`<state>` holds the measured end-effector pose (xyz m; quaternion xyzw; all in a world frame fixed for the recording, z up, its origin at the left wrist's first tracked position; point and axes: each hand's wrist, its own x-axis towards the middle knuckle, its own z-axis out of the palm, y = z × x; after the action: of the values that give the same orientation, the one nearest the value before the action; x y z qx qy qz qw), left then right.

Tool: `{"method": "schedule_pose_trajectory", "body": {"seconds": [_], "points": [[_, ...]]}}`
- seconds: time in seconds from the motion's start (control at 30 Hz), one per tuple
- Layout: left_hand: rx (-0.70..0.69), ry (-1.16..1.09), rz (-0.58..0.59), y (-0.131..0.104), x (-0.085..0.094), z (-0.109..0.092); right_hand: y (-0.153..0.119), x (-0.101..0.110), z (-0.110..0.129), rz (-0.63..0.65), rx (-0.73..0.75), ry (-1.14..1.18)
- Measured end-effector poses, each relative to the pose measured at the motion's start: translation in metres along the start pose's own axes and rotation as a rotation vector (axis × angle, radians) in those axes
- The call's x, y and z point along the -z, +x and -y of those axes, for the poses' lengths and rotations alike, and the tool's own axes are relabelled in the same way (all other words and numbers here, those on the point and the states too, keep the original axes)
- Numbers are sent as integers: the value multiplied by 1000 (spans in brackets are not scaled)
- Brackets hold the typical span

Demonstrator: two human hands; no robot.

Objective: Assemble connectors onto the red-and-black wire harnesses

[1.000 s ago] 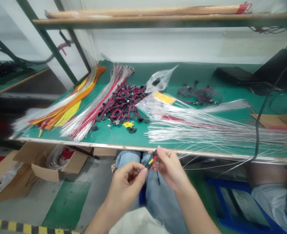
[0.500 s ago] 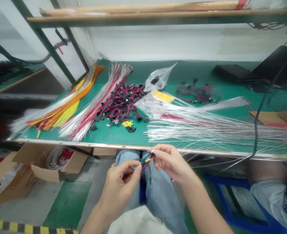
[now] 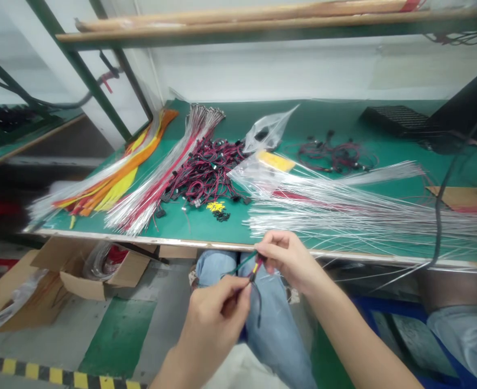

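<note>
Over my lap, just in front of the bench edge, my left hand (image 3: 218, 313) pinches a small wire harness (image 3: 256, 268) between thumb and forefinger. My right hand (image 3: 289, 258) is closed on the harness's upper end. Between the hands show a yellow piece, dark and reddish wires, and a green strand; a dark tail hangs below. The part inside my right fingers is hidden. Beyond my hands on the bench lie small yellow pieces (image 3: 216, 206), small black pieces (image 3: 221, 216) and a heap of red-and-black cables (image 3: 210, 167).
White and red wire bundles (image 3: 161, 173) and orange and yellow sleeving (image 3: 120, 178) lie left. Long pale wires (image 3: 336, 208) stretch right, some over the edge, near a hanging black cable (image 3: 439, 216). Clear bags (image 3: 263, 132) lie behind. Open cartons (image 3: 88, 270) stand below; another person's leg (image 3: 457, 324) shows right.
The view has shifted slightly. My left hand has moved right and a little lower along the harness. My right hand has risen slightly, and the green strand shows more.
</note>
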<state>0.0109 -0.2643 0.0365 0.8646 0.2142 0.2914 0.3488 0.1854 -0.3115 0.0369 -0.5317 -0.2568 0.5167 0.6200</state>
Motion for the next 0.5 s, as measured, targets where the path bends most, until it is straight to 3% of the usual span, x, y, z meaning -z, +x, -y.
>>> {"method": "schedule_pose_trajectory", "body": {"seconds": [0.13, 0.3, 0.5], "points": [[-177, 99, -52, 4, -3, -6, 1, -4, -2, -86, -9, 64], [-176, 162, -83, 4, -3, -3, -1, -6, -5, -140, 70, 4], [-270, 296, -134, 2, 2, 2, -4, -7, -7, -129, 92, -73]]}}
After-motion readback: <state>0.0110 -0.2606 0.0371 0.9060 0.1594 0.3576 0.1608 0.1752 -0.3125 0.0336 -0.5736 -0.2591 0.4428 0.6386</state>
